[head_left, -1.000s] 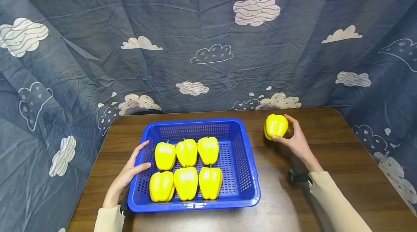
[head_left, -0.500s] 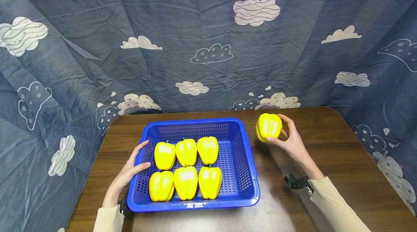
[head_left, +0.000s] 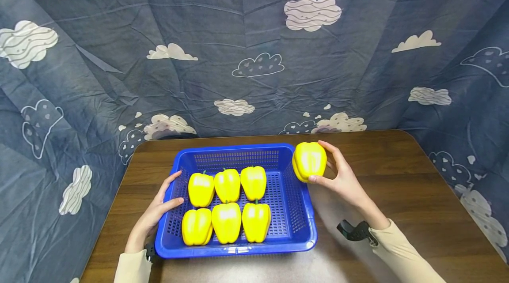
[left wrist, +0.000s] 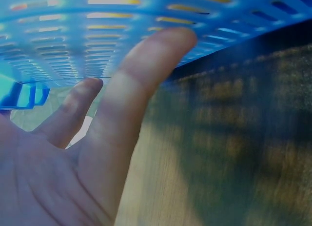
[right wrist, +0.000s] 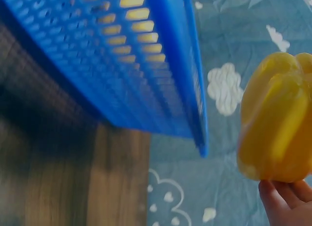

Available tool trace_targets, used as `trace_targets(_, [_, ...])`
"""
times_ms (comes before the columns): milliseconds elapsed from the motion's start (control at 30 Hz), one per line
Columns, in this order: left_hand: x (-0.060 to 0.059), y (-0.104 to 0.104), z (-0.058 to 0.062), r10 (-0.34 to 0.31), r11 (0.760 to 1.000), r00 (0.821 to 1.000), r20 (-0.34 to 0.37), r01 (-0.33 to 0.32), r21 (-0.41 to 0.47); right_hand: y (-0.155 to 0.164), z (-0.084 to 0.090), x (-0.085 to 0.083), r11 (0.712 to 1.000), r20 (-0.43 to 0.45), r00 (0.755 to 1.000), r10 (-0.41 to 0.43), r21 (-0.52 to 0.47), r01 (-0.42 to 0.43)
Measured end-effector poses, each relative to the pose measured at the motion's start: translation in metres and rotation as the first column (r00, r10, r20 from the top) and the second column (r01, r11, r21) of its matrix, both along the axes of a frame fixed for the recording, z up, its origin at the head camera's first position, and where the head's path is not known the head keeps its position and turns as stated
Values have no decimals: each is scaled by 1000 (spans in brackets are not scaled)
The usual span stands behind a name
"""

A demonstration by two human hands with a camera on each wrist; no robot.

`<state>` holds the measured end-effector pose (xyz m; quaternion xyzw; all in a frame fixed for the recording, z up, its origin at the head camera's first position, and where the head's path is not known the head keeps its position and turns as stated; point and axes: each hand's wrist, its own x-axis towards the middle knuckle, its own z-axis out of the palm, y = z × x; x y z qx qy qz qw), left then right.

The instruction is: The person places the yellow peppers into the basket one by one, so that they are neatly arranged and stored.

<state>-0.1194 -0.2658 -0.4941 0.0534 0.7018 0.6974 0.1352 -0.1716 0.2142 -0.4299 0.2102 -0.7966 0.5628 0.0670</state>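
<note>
My right hand (head_left: 345, 182) holds a glossy yellow bell pepper (head_left: 310, 160) between thumb and fingers. In the head view this pepper overlaps the back right corner of a blue perforated plastic basket (head_left: 238, 251). The right wrist view has the pepper (right wrist: 275, 123) above the fingertips, apart from the basket's side wall (right wrist: 131, 89). My left hand (head_left: 156, 212) rests at the basket's left side, thumb and fingers spread and fairly straight. Its thumb (left wrist: 126, 94) lies against the slotted wall in the left wrist view. Inside the basket lie several yellow peppers (head_left: 227, 223) in two rows of three.
The basket stands on a dark brown wooden table (head_left: 397, 177). Bare basket floor (head_left: 278, 212) shows to the right of the peppers. A blue-grey curtain (head_left: 254, 62) with cloud prints hangs behind and at both sides. A black strap (head_left: 354, 231) sits at my right wrist.
My right hand has moved left with the pepper, from above the table at the right to the basket's back right corner. The left hand and the basket have stayed put.
</note>
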Motion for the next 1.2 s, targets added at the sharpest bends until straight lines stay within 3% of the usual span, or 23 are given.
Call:
trace_targets(400, [0, 0, 0, 2, 1000, 1000, -8, -2, 1, -26, 1, 14, 997, 21, 996, 83, -9, -83])
trace_targets(867, [1, 1, 0, 19, 1000, 1000, 0, -19, -8, -47, -6, 28, 973, 58, 991, 119, 191, -128])
trace_targets(1200, [1, 1, 1, 11, 1000, 1000, -2, -11, 7, -55, -18, 27, 951, -62, 991, 122, 293, -99])
